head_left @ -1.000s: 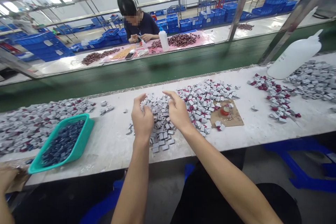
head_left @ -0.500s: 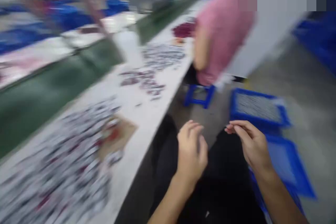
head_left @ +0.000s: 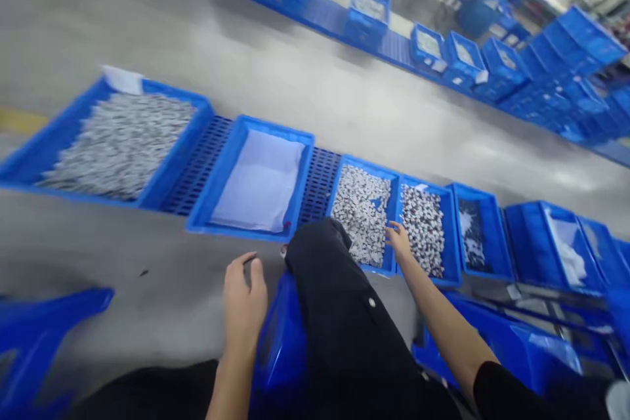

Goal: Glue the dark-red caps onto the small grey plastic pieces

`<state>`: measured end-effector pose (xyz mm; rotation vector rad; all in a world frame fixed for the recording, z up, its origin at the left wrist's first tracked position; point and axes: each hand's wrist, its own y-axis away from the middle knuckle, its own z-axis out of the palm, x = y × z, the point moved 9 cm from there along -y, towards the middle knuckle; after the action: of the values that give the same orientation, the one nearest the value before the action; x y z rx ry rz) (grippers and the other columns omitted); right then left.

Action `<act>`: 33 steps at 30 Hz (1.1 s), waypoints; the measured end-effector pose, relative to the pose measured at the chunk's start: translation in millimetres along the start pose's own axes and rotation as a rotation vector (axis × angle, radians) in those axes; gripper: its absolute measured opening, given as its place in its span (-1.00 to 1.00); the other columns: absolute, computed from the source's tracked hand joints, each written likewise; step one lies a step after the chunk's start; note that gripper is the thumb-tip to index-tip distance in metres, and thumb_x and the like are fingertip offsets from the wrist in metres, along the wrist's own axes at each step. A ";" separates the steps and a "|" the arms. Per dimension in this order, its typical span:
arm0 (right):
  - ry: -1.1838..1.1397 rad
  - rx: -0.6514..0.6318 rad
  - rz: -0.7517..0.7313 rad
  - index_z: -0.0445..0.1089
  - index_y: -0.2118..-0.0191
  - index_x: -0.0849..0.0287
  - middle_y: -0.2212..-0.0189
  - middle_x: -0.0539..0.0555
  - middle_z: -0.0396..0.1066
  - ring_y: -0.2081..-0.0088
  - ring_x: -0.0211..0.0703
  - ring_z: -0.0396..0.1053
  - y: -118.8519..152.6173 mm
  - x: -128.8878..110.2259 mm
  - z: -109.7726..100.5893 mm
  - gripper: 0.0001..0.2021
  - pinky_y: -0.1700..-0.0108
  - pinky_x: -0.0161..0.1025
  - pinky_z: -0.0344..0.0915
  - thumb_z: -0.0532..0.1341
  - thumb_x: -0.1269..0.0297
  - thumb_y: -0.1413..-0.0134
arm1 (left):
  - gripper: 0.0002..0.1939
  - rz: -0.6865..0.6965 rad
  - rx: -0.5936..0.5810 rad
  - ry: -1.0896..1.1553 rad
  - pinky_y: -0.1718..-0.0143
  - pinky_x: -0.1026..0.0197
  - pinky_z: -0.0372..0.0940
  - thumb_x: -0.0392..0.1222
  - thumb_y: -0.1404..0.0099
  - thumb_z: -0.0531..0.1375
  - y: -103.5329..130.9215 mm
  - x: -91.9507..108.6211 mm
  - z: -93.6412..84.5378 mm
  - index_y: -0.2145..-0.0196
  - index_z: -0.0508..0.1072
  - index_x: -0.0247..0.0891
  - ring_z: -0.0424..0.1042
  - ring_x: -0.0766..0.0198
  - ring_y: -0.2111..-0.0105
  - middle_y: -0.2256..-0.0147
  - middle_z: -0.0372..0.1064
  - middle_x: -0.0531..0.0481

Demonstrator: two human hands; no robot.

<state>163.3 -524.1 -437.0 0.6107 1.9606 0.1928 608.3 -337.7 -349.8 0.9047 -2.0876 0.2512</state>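
Smooth grey concrete floor (head_left: 344, 92) lined with rectangular blue plastic crates. Right hand (head_left: 399, 243), fingers loosely spread, laid on rim between two crates of small grey parts (head_left: 363, 210). Left hand (head_left: 245, 302) relaxed, empty, over blue stool (head_left: 280, 341).

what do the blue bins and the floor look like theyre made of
The bins look like moulded plastic: uniform bright blue, thin walls, soft sheen. The pallet under them looks like the same plastic, with a slotted grid. The floor looks like smooth grey concrete, with dull, blurry reflections; a coating is possible.
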 end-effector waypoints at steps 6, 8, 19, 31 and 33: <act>0.123 0.087 0.222 0.53 -0.35 0.12 -0.32 0.23 0.55 -0.20 0.12 0.62 -61.1 113.5 37.1 -0.57 -0.22 0.17 0.65 0.42 0.06 -0.56 | -0.65 0.248 -0.462 -0.021 -0.32 -0.28 0.52 0.07 -0.66 0.20 -80.4 -5.8 213.7 -0.11 0.61 -0.22 0.63 -0.11 -0.19 -0.13 0.64 -0.24; 0.165 0.094 0.220 0.53 -0.36 0.13 -0.32 0.23 0.55 -0.20 0.13 0.62 -96.8 139.4 61.1 -0.56 -0.22 0.18 0.65 0.43 0.06 -0.55 | -0.63 0.345 -0.599 -0.025 -0.35 -0.30 0.50 0.06 -0.65 0.33 -84.0 -6.2 292.8 -0.19 0.61 -0.25 0.60 -0.09 -0.25 -0.23 0.60 -0.23; 0.434 0.157 0.089 0.52 -0.39 0.12 -0.39 0.25 0.51 -0.29 0.19 0.57 -246.6 224.6 128.2 -0.53 -0.30 0.26 0.60 0.44 0.06 -0.54 | -0.24 0.495 -0.835 -0.147 -0.71 -0.48 -0.14 -0.12 -0.43 0.38 -76.8 -46.6 550.2 -0.50 0.45 -0.43 -0.08 -0.44 -0.72 -0.68 0.04 -0.53; 0.527 0.233 0.005 0.65 -0.10 0.09 -0.22 0.20 0.57 -0.38 0.25 0.44 -193.8 249.7 158.9 -0.73 -0.51 0.42 0.25 0.31 0.06 -0.57 | -0.65 0.494 -0.819 -0.057 -0.43 -0.40 0.27 -0.08 -0.58 0.16 -51.5 -65.4 592.8 -0.09 0.64 -0.32 0.48 -0.45 -0.31 -0.18 0.57 -0.49; 0.515 0.209 -0.021 0.67 -0.12 0.02 -0.19 0.19 0.56 -0.35 0.23 0.45 -188.7 248.4 158.8 -0.69 -0.53 0.38 0.19 0.22 0.06 -0.58 | -0.64 0.512 -0.831 -0.058 -0.42 -0.36 0.27 -0.10 -0.60 0.14 -49.1 -65.4 595.3 -0.12 0.63 -0.32 0.50 -0.41 -0.25 -0.15 0.58 -0.47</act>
<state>155.0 -583.3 -781.8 0.7268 2.5060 0.1419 301.8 -615.4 -785.7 -0.1201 -2.1483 -0.3732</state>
